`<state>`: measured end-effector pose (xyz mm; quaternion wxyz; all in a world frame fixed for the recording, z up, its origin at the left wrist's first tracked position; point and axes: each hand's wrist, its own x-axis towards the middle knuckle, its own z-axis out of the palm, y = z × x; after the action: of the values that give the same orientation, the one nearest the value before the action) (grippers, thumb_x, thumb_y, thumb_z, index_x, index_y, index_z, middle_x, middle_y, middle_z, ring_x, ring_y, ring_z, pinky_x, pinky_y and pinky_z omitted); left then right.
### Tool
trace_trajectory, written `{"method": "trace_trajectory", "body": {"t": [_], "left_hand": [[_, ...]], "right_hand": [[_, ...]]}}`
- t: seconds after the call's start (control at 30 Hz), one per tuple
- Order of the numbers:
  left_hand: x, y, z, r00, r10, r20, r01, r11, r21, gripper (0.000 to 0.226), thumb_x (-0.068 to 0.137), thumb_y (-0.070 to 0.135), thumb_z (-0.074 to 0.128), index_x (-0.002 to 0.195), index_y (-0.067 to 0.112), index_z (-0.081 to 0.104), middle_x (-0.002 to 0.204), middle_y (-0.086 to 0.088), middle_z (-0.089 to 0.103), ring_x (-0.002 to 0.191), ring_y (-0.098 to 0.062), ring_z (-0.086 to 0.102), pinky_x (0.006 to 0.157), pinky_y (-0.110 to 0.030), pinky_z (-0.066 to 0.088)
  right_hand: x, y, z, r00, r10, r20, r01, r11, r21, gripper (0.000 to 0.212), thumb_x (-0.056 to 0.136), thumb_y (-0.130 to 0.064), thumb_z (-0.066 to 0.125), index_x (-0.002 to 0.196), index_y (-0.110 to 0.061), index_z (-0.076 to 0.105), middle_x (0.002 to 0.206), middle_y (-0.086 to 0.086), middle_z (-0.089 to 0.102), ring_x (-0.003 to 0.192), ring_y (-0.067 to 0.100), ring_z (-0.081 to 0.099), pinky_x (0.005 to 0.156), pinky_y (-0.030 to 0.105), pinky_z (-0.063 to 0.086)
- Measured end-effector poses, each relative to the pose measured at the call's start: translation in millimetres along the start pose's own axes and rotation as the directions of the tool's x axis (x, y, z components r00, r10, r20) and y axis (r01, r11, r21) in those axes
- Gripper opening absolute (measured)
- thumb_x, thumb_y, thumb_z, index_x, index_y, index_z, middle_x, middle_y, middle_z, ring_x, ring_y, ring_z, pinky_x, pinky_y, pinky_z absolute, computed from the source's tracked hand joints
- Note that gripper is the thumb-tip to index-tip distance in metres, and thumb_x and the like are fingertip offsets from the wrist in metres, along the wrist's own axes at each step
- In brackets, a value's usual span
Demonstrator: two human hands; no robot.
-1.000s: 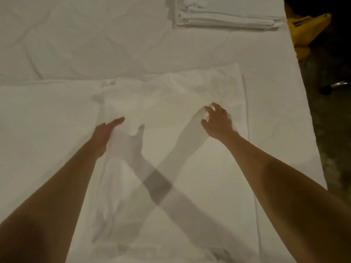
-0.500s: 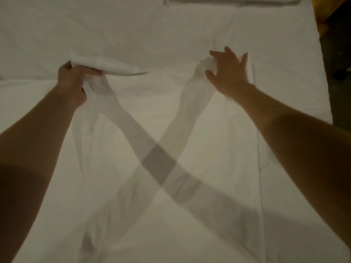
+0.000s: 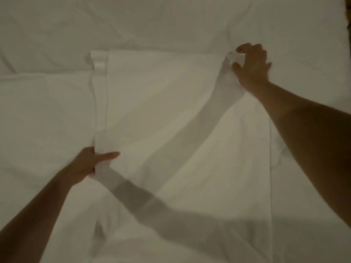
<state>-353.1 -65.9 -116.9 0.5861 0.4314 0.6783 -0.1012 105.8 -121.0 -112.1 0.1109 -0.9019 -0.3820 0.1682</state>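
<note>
A white cloth (image 3: 163,103) lies spread flat on a white covered surface, with a narrow folded strip along its left edge. My left hand (image 3: 89,164) grips that left edge near me, thumb lying on top and fingers tucked under the fabric. My right hand (image 3: 250,67) pinches the cloth's far right corner, which is bunched between fingers and thumb. Both forearms cast long shadows across the cloth.
The white sheet (image 3: 171,21) covering the surface stretches wrinkled beyond the cloth on the far side and to the left. A dark gap (image 3: 348,25) shows at the right edge of the view, where the surface ends.
My left hand came down from the far left corner to the left edge nearer me, laying the lifted fabric flat. My right hand took hold of the far right corner. The view shifted forward.
</note>
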Motion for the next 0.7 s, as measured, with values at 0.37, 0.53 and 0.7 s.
{"method": "trace_trajectory", "body": {"t": [0.37,0.53,0.7], "left_hand": [[-63.5,-109.5,28.5,0.997,-0.072,0.028,0.073,0.997,-0.019,0.089,0.026,0.052,0.088,0.100,0.005,0.071,0.089,-0.010,0.075,0.086,-0.029,0.070,0.084,-0.043,0.056],[-106.6,-174.9,44.6,0.995,-0.096,-0.007,0.096,0.995,0.026,0.082,0.048,0.044,0.091,0.112,0.001,0.066,0.099,-0.013,0.071,0.089,-0.027,0.066,0.087,-0.039,0.052],[-144.4,-211.0,57.4,0.994,-0.112,-0.001,0.112,0.994,-0.003,0.084,0.058,0.039,0.089,0.122,-0.003,0.057,0.112,-0.016,0.064,0.099,-0.032,0.060,0.090,-0.043,0.048]], "right_hand": [[-204.9,30.9,55.8,0.961,-0.080,0.265,0.151,0.953,-0.262,0.063,0.097,-0.039,0.035,0.153,-0.017,0.018,0.160,0.010,0.009,0.147,0.035,0.007,0.104,0.072,0.013],[-331.5,50.8,63.0,0.926,-0.112,0.360,0.204,0.952,-0.229,0.067,0.084,-0.041,0.034,0.146,-0.016,0.037,0.155,0.012,0.028,0.141,0.039,0.028,0.097,0.069,0.032],[-426.2,61.6,54.9,0.916,-0.028,0.399,0.067,0.994,-0.083,0.062,0.090,-0.017,0.054,0.148,-0.019,0.031,0.160,0.000,0.016,0.148,0.022,0.012,0.115,0.054,0.022]]}}
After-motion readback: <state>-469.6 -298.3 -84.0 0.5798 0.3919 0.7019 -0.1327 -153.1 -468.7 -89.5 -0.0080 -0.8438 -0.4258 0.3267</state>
